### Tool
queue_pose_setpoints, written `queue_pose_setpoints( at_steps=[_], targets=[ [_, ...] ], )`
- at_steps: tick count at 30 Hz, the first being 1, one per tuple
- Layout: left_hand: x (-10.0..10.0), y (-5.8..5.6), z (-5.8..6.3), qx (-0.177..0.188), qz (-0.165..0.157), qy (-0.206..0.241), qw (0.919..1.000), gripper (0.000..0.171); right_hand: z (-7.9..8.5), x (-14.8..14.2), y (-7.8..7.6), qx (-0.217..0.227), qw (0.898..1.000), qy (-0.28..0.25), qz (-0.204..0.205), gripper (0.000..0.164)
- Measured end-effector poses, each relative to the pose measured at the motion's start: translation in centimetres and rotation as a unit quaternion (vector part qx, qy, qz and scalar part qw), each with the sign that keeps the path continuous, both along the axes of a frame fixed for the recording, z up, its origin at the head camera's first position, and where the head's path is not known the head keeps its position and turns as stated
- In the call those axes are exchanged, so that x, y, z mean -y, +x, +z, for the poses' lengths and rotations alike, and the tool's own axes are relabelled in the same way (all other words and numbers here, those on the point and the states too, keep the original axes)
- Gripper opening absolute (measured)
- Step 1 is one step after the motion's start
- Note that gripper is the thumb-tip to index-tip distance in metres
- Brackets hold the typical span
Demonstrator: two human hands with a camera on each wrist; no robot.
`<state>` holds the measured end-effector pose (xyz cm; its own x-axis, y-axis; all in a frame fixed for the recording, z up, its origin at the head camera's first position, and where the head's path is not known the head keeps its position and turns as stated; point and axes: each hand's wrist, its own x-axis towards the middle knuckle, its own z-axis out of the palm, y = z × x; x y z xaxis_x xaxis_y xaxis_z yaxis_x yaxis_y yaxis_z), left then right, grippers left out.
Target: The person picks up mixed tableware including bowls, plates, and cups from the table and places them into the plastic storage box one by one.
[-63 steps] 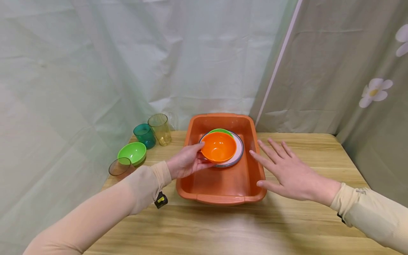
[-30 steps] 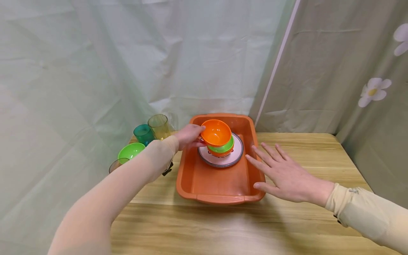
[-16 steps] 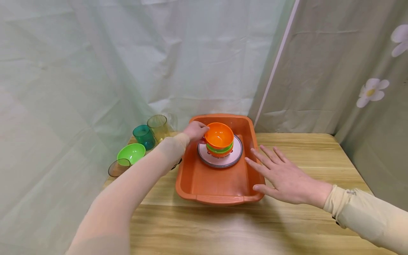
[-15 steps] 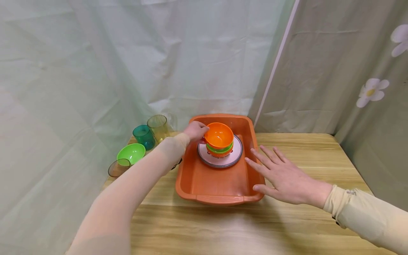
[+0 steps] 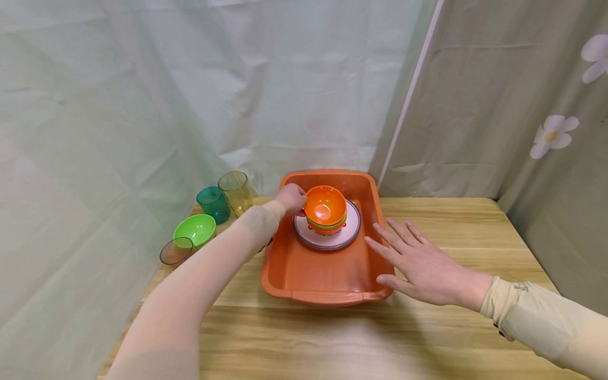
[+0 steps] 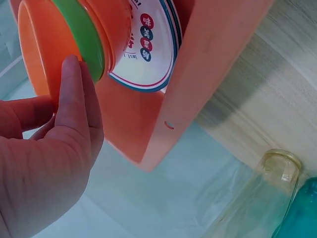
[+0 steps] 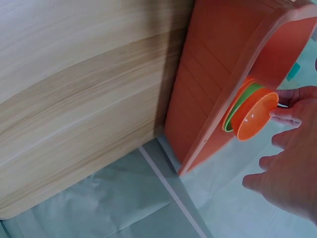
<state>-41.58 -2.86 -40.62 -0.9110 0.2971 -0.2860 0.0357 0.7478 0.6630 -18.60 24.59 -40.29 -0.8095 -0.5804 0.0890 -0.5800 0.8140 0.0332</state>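
My left hand (image 5: 292,199) pinches the rim of an orange bowl (image 5: 325,205), thumb on the edge and fingers against its outer side. This bowl sits at the top of a stack, with a green bowl (image 6: 88,43) under it and more orange below. Beneath the stack lie white plates (image 5: 351,224) with dark rims and printed characters, inside an orange-brown plastic basin (image 5: 328,297). Beside the basin's right wall, my right hand (image 5: 425,266) hovers palm down, fingers spread, holding nothing.
Left of the basin stand a green bowl (image 5: 195,230), a teal cup (image 5: 214,205), a tall yellow glass (image 5: 236,193) and a brownish glass (image 5: 176,252). The wooden table (image 5: 456,221) meets pale curtains (image 5: 304,95) behind and at both sides.
The left hand has carried the orange bowl back, then lowered it onto the green bowl of the stack. The right hand has shifted slightly left and down.
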Motion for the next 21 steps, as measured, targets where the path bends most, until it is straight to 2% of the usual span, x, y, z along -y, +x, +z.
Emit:
queue_pose_setpoints(
  at_steps=[6,12,16,21],
  targets=[
    [0.1,-0.2,-0.1,0.001,0.002,0.013,0.9999,0.025,-0.1,0.1,0.0,-0.005,1.0,0.0,0.001,0.074],
    [0.9,-0.3,-0.3,0.007,0.018,0.035,0.9992,0.038,-0.1,0.2,0.1,-0.005,1.0,0.001,0.0,0.074],
    [1.5,0.0,-0.1,-0.035,0.006,-0.006,0.9993,0.047,-0.1,0.2,0.1,-0.002,1.0,0.002,0.0,0.074],
    [2.4,0.6,0.5,-0.092,-0.043,-0.057,0.9932,0.062,-0.1,0.2,0.0,-0.001,1.0,0.003,-0.002,0.074]
  ],
)
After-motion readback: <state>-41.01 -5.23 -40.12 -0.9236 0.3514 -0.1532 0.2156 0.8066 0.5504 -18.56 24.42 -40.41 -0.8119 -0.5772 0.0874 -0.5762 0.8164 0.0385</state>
